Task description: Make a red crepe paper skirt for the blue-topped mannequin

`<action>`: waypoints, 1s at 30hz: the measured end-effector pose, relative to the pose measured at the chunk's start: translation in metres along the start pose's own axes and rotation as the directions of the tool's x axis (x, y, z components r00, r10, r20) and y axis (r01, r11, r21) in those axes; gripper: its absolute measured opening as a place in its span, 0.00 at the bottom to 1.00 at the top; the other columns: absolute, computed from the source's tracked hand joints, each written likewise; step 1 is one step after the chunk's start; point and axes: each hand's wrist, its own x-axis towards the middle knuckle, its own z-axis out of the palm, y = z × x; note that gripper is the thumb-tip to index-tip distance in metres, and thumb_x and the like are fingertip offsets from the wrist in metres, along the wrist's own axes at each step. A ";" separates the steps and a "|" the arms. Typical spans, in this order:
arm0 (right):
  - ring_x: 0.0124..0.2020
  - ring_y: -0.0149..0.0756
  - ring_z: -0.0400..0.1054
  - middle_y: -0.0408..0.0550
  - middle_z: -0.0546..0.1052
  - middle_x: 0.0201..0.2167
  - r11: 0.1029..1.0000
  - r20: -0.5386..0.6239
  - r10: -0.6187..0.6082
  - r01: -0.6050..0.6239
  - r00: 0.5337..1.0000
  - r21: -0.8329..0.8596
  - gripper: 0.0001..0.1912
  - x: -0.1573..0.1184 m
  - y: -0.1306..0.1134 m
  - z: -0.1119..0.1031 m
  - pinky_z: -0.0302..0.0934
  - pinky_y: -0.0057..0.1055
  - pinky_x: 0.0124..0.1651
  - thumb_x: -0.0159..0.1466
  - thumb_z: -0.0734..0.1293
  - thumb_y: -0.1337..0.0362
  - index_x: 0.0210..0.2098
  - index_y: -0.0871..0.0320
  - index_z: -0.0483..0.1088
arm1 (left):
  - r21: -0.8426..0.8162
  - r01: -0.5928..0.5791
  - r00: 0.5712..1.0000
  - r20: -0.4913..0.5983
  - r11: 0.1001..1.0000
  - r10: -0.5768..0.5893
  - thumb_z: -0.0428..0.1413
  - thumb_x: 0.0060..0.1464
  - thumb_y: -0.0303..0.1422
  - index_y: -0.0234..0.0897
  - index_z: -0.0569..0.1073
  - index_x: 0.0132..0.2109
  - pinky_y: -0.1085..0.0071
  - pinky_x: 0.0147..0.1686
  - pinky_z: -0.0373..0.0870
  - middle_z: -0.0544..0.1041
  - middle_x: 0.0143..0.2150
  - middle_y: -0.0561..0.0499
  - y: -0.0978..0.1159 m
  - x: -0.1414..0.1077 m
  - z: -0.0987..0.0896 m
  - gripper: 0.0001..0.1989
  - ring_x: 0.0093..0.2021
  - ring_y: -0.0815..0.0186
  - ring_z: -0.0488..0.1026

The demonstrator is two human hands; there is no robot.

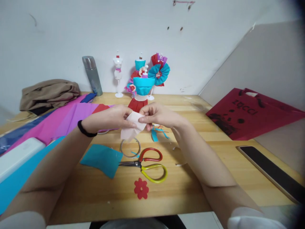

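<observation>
Between my two hands is a small folded piece of pale pink crepe paper (pixel 128 131), held above the table. My left hand (pixel 119 116) pinches its left side between thumb and fingers. At its upper right, the thumb and fingers of my right hand (pixel 156 115) are closed on it too. Below the paper lie a wire ring (pixel 121 149) and a pair of scissors (pixel 137 163) with one red and one yellow handle. A blue paper piece (pixel 101 159) touches the scissor blades. Nearer to me rests a red paper flower (pixel 141 188) with a small centre hole.
Mini dress forms, one in a blue top (pixel 144 86) and one nearly bare (pixel 118 74), stand by the wall beside a flask (pixel 92 76). Colored paper (pixel 69 119) and a brown cloth (pixel 50 95) lie left. At right are a red bag (pixel 250 114) and a phone (pixel 269 171).
</observation>
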 end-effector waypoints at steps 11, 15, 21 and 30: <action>0.31 0.31 0.70 0.43 0.75 0.32 0.997 -0.037 -0.074 0.073 0.997 -0.007 0.15 -0.011 -0.018 0.002 0.62 0.27 0.31 0.53 0.75 0.59 0.37 0.57 0.70 | -0.147 0.012 0.993 0.118 0.989 0.005 0.59 0.53 0.42 0.33 0.75 0.38 0.76 0.25 0.60 0.75 0.31 0.52 -0.004 -0.001 -0.002 0.15 0.29 0.69 0.70; 0.25 0.29 0.62 0.40 0.68 0.24 0.991 -0.059 -0.061 0.053 0.996 -0.125 0.11 -0.012 -0.016 0.003 0.55 0.27 0.27 0.54 0.73 0.60 0.27 0.56 0.67 | -0.070 0.023 0.995 0.094 0.997 -0.016 0.58 0.51 0.39 0.33 0.74 0.33 0.75 0.22 0.56 0.72 0.27 0.54 0.001 -0.002 -0.001 0.12 0.25 0.71 0.66; 0.23 0.29 0.61 0.41 0.68 0.22 0.976 -0.081 -0.079 0.060 0.994 -0.211 0.14 -0.015 -0.019 0.002 0.55 0.28 0.27 0.56 0.73 0.58 0.24 0.56 0.65 | 0.072 0.063 0.998 -0.024 0.995 -0.061 0.58 0.49 0.37 0.33 0.75 0.31 0.74 0.26 0.57 0.72 0.26 0.53 0.000 -0.014 -0.026 0.09 0.26 0.70 0.67; 0.24 0.29 0.58 0.41 0.64 0.22 0.884 -0.026 -0.049 0.032 0.998 -0.466 0.14 -0.020 -0.023 0.004 0.52 0.28 0.28 0.61 0.68 0.60 0.23 0.57 0.61 | 0.339 0.467 0.877 -0.295 0.816 -0.379 0.56 0.53 0.34 0.32 0.79 0.36 0.71 0.37 0.69 0.80 0.33 0.45 -0.055 -0.011 -0.063 0.10 0.36 0.60 0.77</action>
